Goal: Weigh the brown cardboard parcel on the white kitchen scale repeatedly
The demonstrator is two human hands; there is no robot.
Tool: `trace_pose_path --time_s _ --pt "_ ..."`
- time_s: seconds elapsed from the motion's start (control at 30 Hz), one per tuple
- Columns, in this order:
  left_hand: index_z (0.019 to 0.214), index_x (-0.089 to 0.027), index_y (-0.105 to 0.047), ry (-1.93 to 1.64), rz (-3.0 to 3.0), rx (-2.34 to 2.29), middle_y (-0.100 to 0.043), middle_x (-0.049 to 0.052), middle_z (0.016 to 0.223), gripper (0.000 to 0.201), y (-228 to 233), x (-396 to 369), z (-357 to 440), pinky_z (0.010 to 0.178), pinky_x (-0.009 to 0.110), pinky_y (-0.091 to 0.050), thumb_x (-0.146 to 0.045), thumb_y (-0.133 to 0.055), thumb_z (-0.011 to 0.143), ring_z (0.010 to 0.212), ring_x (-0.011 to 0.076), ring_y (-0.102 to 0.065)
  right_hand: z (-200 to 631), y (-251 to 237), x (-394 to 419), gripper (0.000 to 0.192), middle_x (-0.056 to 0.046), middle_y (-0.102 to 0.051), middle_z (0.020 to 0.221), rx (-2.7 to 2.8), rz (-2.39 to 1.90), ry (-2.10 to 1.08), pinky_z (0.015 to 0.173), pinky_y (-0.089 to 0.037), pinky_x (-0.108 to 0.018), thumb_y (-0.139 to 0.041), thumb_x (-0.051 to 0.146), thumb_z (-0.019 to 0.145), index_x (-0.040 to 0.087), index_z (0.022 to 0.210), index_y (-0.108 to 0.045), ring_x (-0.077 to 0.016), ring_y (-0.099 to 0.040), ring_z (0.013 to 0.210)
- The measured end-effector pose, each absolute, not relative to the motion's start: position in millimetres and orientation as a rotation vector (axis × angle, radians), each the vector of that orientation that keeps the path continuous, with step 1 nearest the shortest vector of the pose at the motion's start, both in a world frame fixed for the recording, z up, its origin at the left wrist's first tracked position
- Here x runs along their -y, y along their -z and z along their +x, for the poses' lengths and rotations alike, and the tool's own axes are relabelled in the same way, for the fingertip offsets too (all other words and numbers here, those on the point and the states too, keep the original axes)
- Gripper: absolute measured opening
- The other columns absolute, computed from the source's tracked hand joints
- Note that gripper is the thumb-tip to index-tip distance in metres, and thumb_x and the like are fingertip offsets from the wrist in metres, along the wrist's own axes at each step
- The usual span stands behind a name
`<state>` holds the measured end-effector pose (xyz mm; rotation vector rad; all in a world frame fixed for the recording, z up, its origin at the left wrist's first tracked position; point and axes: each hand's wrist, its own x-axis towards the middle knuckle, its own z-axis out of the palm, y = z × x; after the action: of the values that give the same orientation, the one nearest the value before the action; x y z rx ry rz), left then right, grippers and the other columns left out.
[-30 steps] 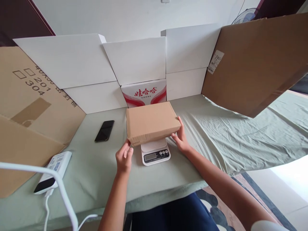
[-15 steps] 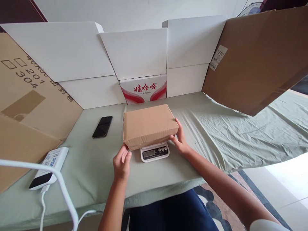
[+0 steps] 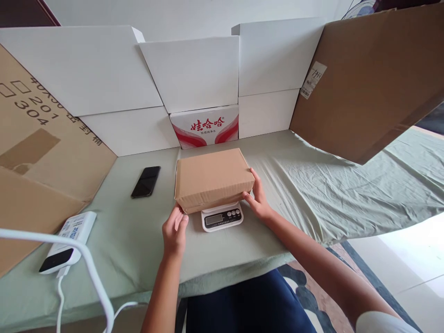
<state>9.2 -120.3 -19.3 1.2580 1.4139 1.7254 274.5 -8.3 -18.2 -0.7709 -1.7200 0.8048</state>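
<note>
Box, one, near corners cupped by left hand and pinched by right hand, over scale; I'd keep it level and centred.

Between the left hand and right hand, matt cardboard box and smooth plastic scale; beyond the left, glossy phone; beneath both, matt cloth.

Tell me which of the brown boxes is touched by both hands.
The small box over the scale: the left hand and right hand touch its near corners. The large printed box at left and large labelled box at right touch neither hand.
</note>
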Motion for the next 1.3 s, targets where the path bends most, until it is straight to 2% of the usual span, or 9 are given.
trace_pose_path --time_s 0.4,0.63,0.83,0.97,1.07,1.2,1.3 --pt "0.146 -0.013 -0.058 -1.71 1.264 -1.429 -0.067 0.018 0.137 0.067 22.4 121.2 8.3 0.113 0.047 -0.047 -0.049 -0.065 0.09 0.133 0.0366 -0.059 274.6 20.8 2.4 0.077 -0.009 -0.034 0.166 1.708 -0.745 -0.8 0.12 -0.039 -0.053 -0.055 0.06 0.096 0.034 0.161 -0.023 -0.0348 -0.037 0.151" --pt "0.154 -0.018 -0.048 -2.071 1.258 -1.35 -0.045 0.017 0.161 0.069 26.3 122.5 4.8 0.121 0.049 -0.037 -0.042 -0.064 0.091 0.149 0.0349 -0.041 277.5 15.8 1.2 0.082 -0.007 -0.027 0.17 1.561 -0.697 -0.804 0.119 -0.037 -0.06 -0.051 0.065 0.095 0.04 0.163 -0.011 -0.0355 -0.037 0.152" --pt "0.153 -0.015 -0.05 -1.8 1.281 -1.416 -0.057 0.019 0.15 0.073 29.4 120.2 4.8 0.119 0.048 -0.039 -0.049 -0.064 0.09 0.141 0.0358 -0.052 275.7 14.7 2.6 0.082 -0.007 -0.034 0.167 1.603 -0.692 -0.885 0.121 -0.035 -0.057 -0.053 0.066 0.095 0.04 0.163 -0.015 -0.0337 -0.037 0.152" --pt "0.152 -0.014 -0.051 -1.703 1.345 -1.435 -0.061 0.019 0.146 0.071 31.6 122.2 6.1 0.116 0.049 -0.043 -0.051 -0.06 0.092 0.139 0.0358 -0.055 275.0 14.4 9.0 0.084 -0.007 -0.03 0.169 1.65 -0.725 -0.907 0.123 -0.034 -0.055 -0.055 0.066 0.094 0.037 0.163 -0.018 -0.0338 -0.032 0.155" --pt "0.151 -0.014 -0.051 -1.677 1.388 -1.461 -0.063 0.02 0.142 0.069 21.6 121.9 4.7 0.115 0.049 -0.044 -0.047 -0.064 0.091 0.136 0.0348 -0.058 274.4 6.1 9.6 0.084 -0.006 -0.027 0.17 1.682 -0.713 -0.886 0.126 -0.03 -0.054 -0.056 0.065 0.094 0.035 0.163 -0.019 -0.0336 -0.03 0.156" --pt "0.149 -0.014 -0.05 -1.732 1.476 -1.425 -0.062 0.019 0.142 0.068 -15.2 92.4 -4.1 0.117 0.046 -0.041 -0.035 -0.07 0.087 0.137 0.0325 -0.057 264.5 -23.1 -14.8 0.086 -0.005 -0.028 0.169 1.685 -0.634 -0.746 0.127 -0.029 -0.054 -0.056 0.068 0.092 0.035 0.162 -0.018 -0.0333 -0.029 0.156" --pt "0.14 -0.016 -0.057 -1.758 1.479 -1.351 -0.067 0.017 0.133 0.061 -34.0 41.8 -13.7 0.116 0.046 -0.043 -0.026 -0.07 0.081 0.132 0.031 -0.06 245.2 -39.2 -52.8 0.083 -0.004 -0.028 0.168 1.659 -0.611 -0.684 0.126 -0.032 -0.052 -0.043 0.076 0.092 0.035 0.161 -0.018 -0.0325 -0.03 0.156"
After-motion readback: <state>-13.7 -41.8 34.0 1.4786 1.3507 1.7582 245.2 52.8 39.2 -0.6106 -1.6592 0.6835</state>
